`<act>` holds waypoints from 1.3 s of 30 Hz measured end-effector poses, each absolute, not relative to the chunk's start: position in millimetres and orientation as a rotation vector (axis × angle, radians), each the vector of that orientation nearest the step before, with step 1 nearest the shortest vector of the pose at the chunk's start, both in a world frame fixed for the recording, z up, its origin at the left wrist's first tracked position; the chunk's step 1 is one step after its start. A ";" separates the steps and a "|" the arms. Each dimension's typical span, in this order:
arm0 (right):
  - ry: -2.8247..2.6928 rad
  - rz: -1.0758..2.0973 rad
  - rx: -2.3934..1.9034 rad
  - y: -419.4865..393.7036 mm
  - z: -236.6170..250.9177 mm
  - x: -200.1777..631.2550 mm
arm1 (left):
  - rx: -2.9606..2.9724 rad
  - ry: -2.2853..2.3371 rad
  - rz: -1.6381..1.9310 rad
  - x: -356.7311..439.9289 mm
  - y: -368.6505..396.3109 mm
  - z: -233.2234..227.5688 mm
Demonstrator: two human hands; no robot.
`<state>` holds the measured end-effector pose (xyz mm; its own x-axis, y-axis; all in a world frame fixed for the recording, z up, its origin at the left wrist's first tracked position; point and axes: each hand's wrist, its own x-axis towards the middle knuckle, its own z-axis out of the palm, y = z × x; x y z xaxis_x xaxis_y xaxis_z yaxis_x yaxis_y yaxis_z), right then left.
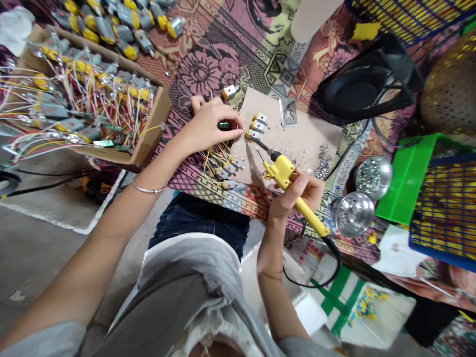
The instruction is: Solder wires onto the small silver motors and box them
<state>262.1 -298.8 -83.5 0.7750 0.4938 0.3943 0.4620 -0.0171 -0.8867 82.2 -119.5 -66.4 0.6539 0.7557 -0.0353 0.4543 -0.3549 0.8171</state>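
Observation:
My right hand [297, 193] is wrapped round the handle of a yellow soldering gun [280, 171]. The gun's dark tip and thin metal feed tube point up-left at a short row of small motors [257, 126] on a tan board [256, 104]. Beside that row, the thumb and index finger of my left hand [217, 124] are pinched together close to the nearest motor; what lies between the fingertips is too small to make out. A small green circuit board [223, 125] shows under the left palm. Several wired motors [230, 167] lie just below, and a single motor [229, 91] lies above the hand.
On the left stands a cardboard box [148, 134] full of wired motors, with a pile of motors [122, 25] behind it. A metal plate [288, 112], small metal parts [323, 161], a black fan [349, 94], two metal bowls [355, 214] and a green bin [405, 183] are to the right.

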 end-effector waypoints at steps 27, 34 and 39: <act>-0.732 0.030 -1.677 -294.3 -77.5 259.6 | 2.062 0.942 0.495 82.4 -118.5 -73.0; -0.720 0.036 -1.651 -293.0 -77.8 259.5 | 2.090 0.946 0.476 82.6 -119.1 -70.3; -0.759 0.012 -1.622 -292.7 -78.8 259.6 | 2.080 0.957 0.470 83.3 -119.6 -68.5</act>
